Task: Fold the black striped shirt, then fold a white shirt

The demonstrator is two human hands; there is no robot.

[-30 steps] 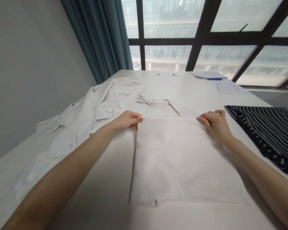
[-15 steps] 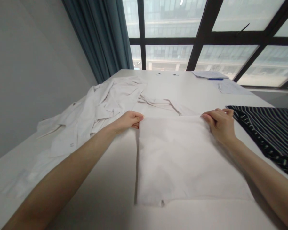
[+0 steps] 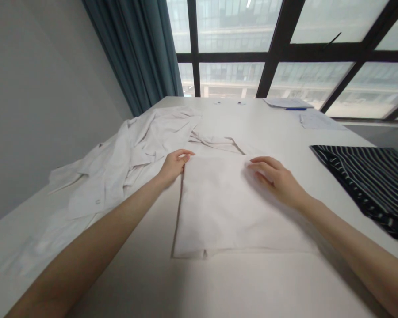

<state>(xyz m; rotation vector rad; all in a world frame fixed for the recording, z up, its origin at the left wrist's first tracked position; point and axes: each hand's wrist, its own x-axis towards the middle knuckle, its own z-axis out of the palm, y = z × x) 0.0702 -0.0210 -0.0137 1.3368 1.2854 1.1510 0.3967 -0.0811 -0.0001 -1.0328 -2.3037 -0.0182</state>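
A folded white garment (image 3: 219,203) lies flat in front of me, its far edge running between my hands and a small notch showing in its near edge. At the far left corner, my left hand (image 3: 174,168) pinches the fabric between thumb and forefinger. My right hand (image 3: 275,179) rests over the upper right part of the garment, fingers loosely bent and apart, fingertips at or just above the cloth. Beyond the far edge trails a crumpled strip of white cloth (image 3: 215,142); whether it belongs to the folded piece I cannot tell.
Rumpled white garments (image 3: 146,141) cover the left side of the white table (image 3: 252,287). To the right lies a black-and-white striped cloth (image 3: 368,176). Papers (image 3: 320,120) and a blue pen (image 3: 296,108) sit at the far right, near the window.
The folded garment has shifted left and away from me. My left hand moved slightly left with its corner; my right hand let go of the far right edge and slid left over the cloth.
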